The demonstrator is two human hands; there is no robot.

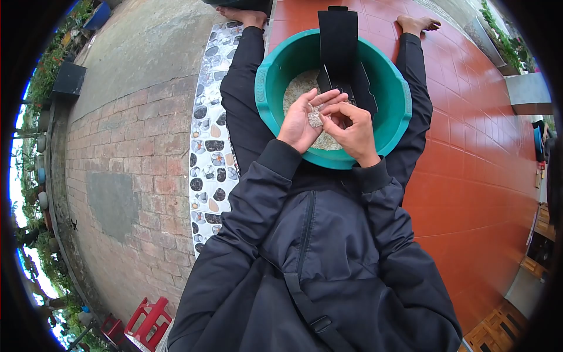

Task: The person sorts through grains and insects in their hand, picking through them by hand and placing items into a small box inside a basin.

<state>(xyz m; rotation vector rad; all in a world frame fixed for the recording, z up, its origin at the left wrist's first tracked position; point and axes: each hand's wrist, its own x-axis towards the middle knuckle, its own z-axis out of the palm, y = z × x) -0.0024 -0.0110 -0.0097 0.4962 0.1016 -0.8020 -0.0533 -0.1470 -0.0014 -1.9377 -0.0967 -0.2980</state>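
Note:
My left hand (299,128) is turned palm up above a green plastic basin (267,97), cupping a small heap of rice grains (315,119). Over that palm, my right hand (355,130) has thumb and forefinger pinched together at the heap; whatever is between the fingertips is too small to make out. More rice (296,88) lies on the basin's bottom, partly hidden by both hands. An open black box (339,44) stands inside the basin beyond my hands, with one long flap rising above the rim.
The basin sits between my outstretched legs. Left of me runs a pebble-patterned tile strip (205,176) beside brick paving (126,152); on the right are red floor tiles (469,193). A red plastic stool (149,322) stands at lower left. Plants line the far left.

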